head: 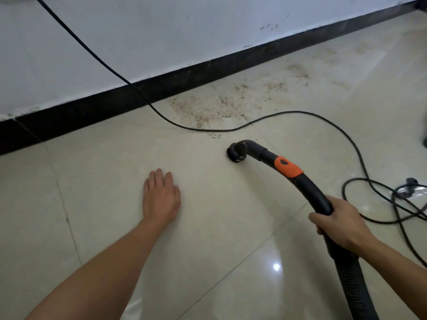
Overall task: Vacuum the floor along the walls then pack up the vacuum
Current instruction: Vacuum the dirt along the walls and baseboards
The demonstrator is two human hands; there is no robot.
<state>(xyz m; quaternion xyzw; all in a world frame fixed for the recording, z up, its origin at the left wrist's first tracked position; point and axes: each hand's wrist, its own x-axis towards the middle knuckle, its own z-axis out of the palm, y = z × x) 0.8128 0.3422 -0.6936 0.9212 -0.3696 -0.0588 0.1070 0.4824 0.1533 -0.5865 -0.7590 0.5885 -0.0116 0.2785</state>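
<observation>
Hands are working apart: the left hand [160, 199] is stretching out flat, fingers straight, over the floor [208, 250] at 8 o'clock; the right hand [339, 222] is gripping the hose [309, 188] at 4 o'clock. Debris [208, 109] is lying at 12 o'clock by the skirting [92, 109], with the nozzle [235, 153] touching the floor near it.

My right hand [339, 224] grips the black vacuum handle [309, 188], its nozzle [235, 154] on the floor [208, 227] near scattered sawdust [203, 109]. My left hand [160, 198] hovers open, fingers straight. A black cord [138, 91] trails past the skirting [92, 107].
</observation>
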